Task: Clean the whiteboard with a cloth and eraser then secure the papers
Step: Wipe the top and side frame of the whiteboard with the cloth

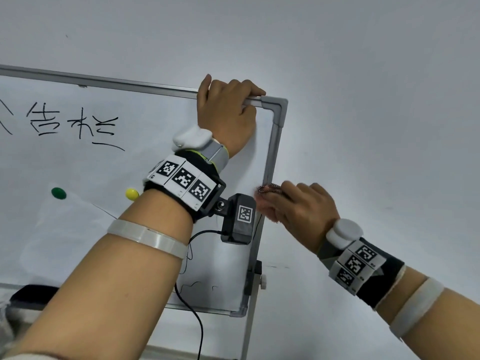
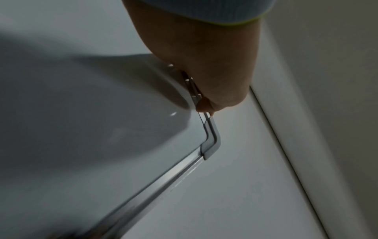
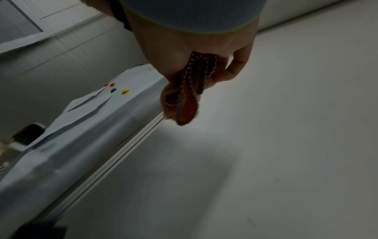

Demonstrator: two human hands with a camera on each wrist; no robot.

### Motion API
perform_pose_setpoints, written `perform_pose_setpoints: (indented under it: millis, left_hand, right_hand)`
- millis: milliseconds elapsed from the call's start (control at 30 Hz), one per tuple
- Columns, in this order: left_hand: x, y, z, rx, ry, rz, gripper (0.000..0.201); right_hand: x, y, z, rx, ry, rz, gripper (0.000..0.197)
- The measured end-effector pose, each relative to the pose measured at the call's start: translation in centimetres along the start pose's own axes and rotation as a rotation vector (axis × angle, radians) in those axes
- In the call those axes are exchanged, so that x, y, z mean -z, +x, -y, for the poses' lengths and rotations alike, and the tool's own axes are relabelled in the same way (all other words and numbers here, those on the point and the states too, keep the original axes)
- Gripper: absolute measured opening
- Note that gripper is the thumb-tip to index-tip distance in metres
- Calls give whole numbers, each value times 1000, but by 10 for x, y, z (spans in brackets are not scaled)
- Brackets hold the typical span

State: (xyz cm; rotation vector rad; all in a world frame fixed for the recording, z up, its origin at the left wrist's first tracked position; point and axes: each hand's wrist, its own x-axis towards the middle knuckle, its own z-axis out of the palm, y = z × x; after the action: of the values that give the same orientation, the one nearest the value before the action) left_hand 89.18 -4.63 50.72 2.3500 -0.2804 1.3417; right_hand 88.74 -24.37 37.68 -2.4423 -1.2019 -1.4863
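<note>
- A person's left hand (image 1: 228, 113) grips the top rail of the whiteboard (image 1: 78, 165) just left of its upper right corner, fingers curled over the frame; the left wrist view shows the same hold (image 2: 206, 77) on the metal edge.
- The right hand (image 1: 304, 211) clutches a bunched cloth (image 1: 267, 198) at the board's right edge, about halfway down; its fingers are closed round the fabric, seen folded in the right wrist view (image 3: 184, 97).
- The relation that counts: the handwriting (image 1: 72, 123) lies up and well to the left of the cloth, running left to right across the upper board, so the wipe likely has to travel leftward. The right hand is the one equipped, though the left is nearer the marks.
- The cloth looks soft and fuzzy, pinkish with a stitched border; the board is smooth and glossy in a grey metal frame with moulded corners.
- A green magnet (image 1: 58, 193) and a yellow magnet (image 1: 132, 194) sit on the board above a loose sheet of paper (image 1: 65, 229).
- A dark eraser (image 1: 33, 292) rests on the bottom ledge at far left.
</note>
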Motion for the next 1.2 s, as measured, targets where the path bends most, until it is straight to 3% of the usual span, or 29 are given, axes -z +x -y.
perform_pose_setpoints:
  millis: [133, 200, 333, 467, 600, 633, 767, 867, 967, 1100, 1200]
  left_hand:
    - [2, -2, 0, -10, 5, -12, 45]
    - [3, -3, 2, -15, 10, -3, 45]
    - [5, -2, 1, -21, -1, 19, 47]
    - [3, -2, 0, -9, 0, 27, 45]
    - [3, -2, 0, -10, 6, 17, 44]
    - [3, -2, 1, -11, 2, 19, 44]
    - [2, -2, 3, -14, -10, 33, 45]
    - [1, -2, 2, -16, -28, 28, 45]
    - [1, -4, 3, -31, -21, -2, 46]
    - [3, -7, 6, -52, -3, -6, 46]
    - [4, -11, 6, -58, -10, 5, 49]
  right_hand:
    - [19, 37, -18, -77, 0, -99, 54]
    - [17, 40, -19, -94, -17, -97, 49]
    - [-11, -7, 1, 32, 14, 105, 30]
    - [-17, -11, 0, 28, -40, 161, 22]
    - [0, 25, -14, -132, -21, -78, 26]
    - [-3, 22, -12, -143, -21, -67, 28]
    - [-40, -40, 12, -42, 73, 269, 29]
    - [-58, -72, 25, -58, 70, 358, 24]
    - [-50, -53, 21, -43, 103, 310, 23]
    - [-28, -15, 7, -259, 113, 2, 32]
    - [-34, -32, 24, -184, 193, 116, 28]
